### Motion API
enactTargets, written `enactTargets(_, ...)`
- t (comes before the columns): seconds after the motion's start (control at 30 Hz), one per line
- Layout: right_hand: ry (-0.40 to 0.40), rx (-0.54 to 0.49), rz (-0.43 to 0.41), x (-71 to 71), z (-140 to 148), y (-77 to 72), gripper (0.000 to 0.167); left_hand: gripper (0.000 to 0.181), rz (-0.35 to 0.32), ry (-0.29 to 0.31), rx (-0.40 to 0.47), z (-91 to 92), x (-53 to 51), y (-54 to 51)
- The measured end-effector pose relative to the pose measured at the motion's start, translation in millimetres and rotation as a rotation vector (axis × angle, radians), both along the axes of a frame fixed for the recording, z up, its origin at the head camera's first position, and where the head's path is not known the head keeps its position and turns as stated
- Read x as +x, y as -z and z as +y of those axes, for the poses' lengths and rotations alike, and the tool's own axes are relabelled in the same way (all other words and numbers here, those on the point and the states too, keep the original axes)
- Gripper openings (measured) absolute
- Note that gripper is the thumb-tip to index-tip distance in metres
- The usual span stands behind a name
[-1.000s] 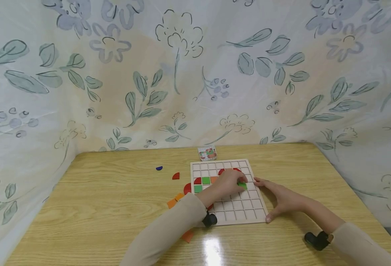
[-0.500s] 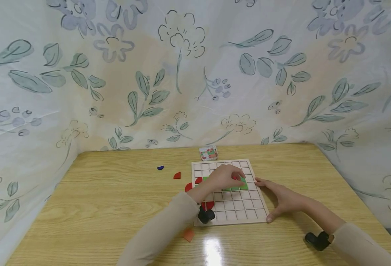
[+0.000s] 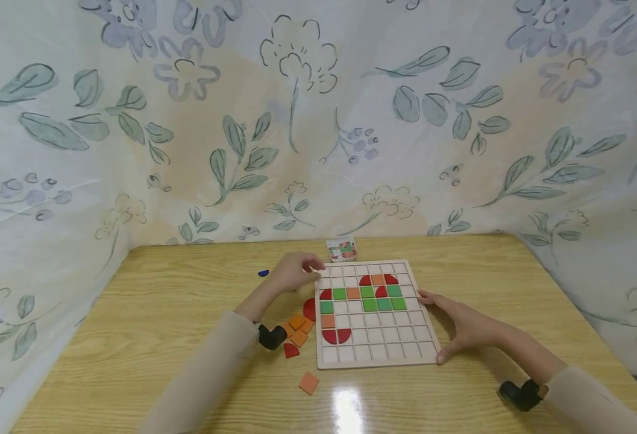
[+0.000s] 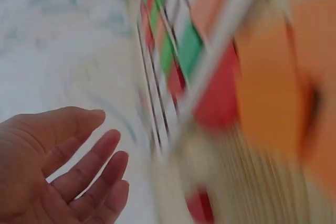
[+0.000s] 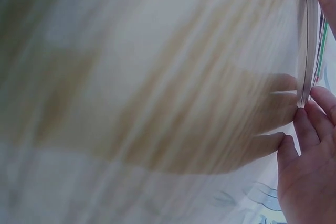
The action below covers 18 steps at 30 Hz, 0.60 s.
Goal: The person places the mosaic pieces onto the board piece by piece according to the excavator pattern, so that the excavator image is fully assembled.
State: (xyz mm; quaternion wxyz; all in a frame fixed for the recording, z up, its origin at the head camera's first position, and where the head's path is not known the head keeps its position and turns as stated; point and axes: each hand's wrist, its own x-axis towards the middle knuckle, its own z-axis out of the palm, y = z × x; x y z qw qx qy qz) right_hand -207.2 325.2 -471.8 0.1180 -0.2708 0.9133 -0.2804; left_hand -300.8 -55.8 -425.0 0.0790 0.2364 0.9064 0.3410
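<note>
A pale wooden grid board (image 3: 399,355) lies on the table, with green and orange squares and red quarter-round pieces in several cells. My left hand (image 3: 292,272) hovers by the board's far left corner, its fingers loosely bent. In the left wrist view, my left hand (image 4: 63,161) is empty. My right hand (image 3: 467,325) touches the board's right edge with spread fingers, thumb near the near right corner. In the right wrist view, fingertips (image 5: 304,121) of that hand meet the board's edge (image 5: 307,40).
Loose orange squares (image 3: 298,339) and a red quarter piece (image 3: 291,350) lie left of the board. Another orange square (image 3: 308,383) sits nearer the front. A small blue half-round piece (image 3: 263,273) is beside my left hand. A pattern card (image 3: 342,248) stands behind the board.
My left hand has let go of a red quarter piece, which now lies in a cell among green squares. The hand has moved left off the board. My right hand stays in place.
</note>
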Motion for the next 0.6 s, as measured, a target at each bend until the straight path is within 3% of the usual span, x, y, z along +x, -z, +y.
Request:
enactTargets(0.13, 0.012, 0.001, 0.009, 0.9, -0.4, -0.2, 0.105, 0.015, -0.012, -0.121, -0.014, -39.9, -13.1, 8.0)
enactTargets(0.3, 0.010, -0.005, 0.010, 1.6, -0.4, -0.9, 0.104, 0.014, -0.017, -0.190, -0.046, -77.1, -21.0, 16.3)
enactTargets(0.47, 0.008, -0.001, 0.004, 1.2, -0.9, -2.3, 0.105, 0.022, 0.003, -0.189, -0.073, -97.2, -22.3, 22.3)
enactTargets(0.6, 0.036, 0.019, -0.011, 1.4, -2.2, -2.8, 0.108, 0.024, 0.020, -0.175, -0.041, -103.7, -22.9, 25.5)
